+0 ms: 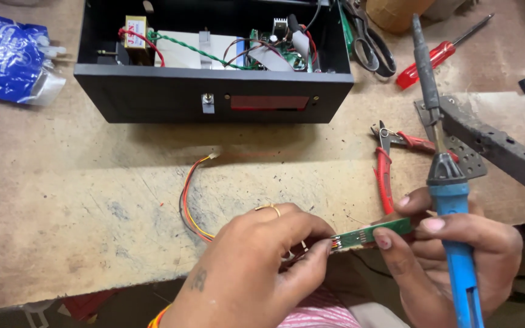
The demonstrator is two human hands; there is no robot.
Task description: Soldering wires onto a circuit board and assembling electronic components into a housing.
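Bench items, counter (pixel 62 212) of worn wood.
Open black electronics case (pixel 214 91) with wiring and boards at back centre; blue plastic pouch (pixel 7 58) far left; black scissors (pixel 369 42), red screwdriver (pixel 442 54) and red-handled cutters (pixel 387 170) on the right.

Soft, even daylight; faint shadows; sharp focus, slight blur at edges.

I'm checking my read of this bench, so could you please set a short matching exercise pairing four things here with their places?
Things:
1. soldering iron
2. circuit board
3. black box
4. cutters

Places:
A. lying on the bench right of the box
B. held in the right hand alone, tip up
C. at the back of the bench, top open
D. pinched between both hands, left hand at the wire end

Pairs: 1-B, 2-D, 3-C, 4-A
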